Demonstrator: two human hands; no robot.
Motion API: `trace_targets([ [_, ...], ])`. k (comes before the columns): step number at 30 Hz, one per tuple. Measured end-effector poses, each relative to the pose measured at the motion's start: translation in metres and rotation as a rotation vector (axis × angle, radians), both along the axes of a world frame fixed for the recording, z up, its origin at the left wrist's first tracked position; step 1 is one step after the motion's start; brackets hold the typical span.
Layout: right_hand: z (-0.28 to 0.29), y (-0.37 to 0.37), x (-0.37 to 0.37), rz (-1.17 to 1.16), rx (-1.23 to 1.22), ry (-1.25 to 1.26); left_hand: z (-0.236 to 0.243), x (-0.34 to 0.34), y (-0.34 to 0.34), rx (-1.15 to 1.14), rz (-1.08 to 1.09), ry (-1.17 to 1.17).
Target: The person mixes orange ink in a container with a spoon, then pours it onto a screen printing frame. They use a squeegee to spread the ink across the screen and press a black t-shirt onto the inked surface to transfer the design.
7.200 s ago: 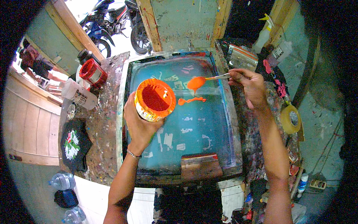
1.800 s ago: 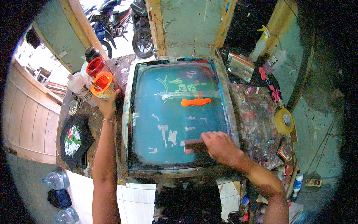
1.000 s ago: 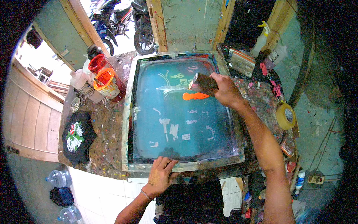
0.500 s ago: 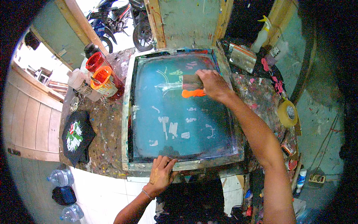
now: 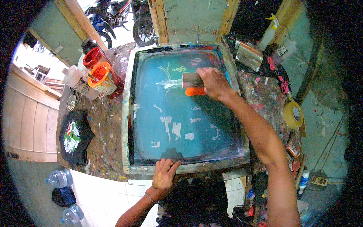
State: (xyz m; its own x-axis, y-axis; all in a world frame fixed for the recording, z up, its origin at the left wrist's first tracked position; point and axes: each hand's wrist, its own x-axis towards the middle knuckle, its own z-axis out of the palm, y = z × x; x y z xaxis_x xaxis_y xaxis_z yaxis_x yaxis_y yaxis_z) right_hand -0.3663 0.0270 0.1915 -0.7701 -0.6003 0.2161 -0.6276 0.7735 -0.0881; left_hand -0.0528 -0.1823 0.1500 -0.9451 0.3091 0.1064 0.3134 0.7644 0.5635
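Note:
A framed printing screen (image 5: 174, 113) with teal mesh and pale stencil shapes lies flat on the table. My right hand (image 5: 214, 84) is closed round a squeegee (image 5: 191, 80) in the upper middle of the mesh. Right below the squeegee, next to my fingers, sits a blob of bright orange ink (image 5: 194, 91). My left hand (image 5: 165, 174) rests on the near edge of the screen's frame (image 5: 204, 166), fingers stretched over the wood and nothing held in them.
Ink-smeared tubs, one an orange tub (image 5: 101, 77), and a white bottle (image 5: 77, 81) stand left of the screen. A black printed cloth piece (image 5: 74, 138) lies nearer. Yellow tape (image 5: 293, 114), a silver tin (image 5: 248, 56) and a spray bottle (image 5: 269, 34) are on the right.
My right hand has shifted slightly left with the squeegee, and less of the orange ink shows beside it. My left hand stays on the frame. The view has moved a little.

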Motion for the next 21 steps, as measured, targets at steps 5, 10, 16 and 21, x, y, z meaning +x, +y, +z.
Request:
trace_targets([
  [5,-0.0004,-0.0006,-0.0013,-0.003,-0.009,-0.039,0.0,-0.0004,-0.0004,-0.002,0.0,-0.008],
  [10,0.0012,0.0019,0.0005,-0.027,-0.016,-0.069,0.001,0.0,0.0005,-0.005,-0.002,-0.004],
  [16,-0.0004,-0.0003,-0.0036,0.011,0.009,0.029,0.0036,0.0002,0.0014,-0.026,0.008,-0.035],
  [21,-0.0036,0.0008,-0.0021,-0.011,0.003,0.052,0.0053,-0.0005,0.001,-0.018,-0.003,-0.029],
])
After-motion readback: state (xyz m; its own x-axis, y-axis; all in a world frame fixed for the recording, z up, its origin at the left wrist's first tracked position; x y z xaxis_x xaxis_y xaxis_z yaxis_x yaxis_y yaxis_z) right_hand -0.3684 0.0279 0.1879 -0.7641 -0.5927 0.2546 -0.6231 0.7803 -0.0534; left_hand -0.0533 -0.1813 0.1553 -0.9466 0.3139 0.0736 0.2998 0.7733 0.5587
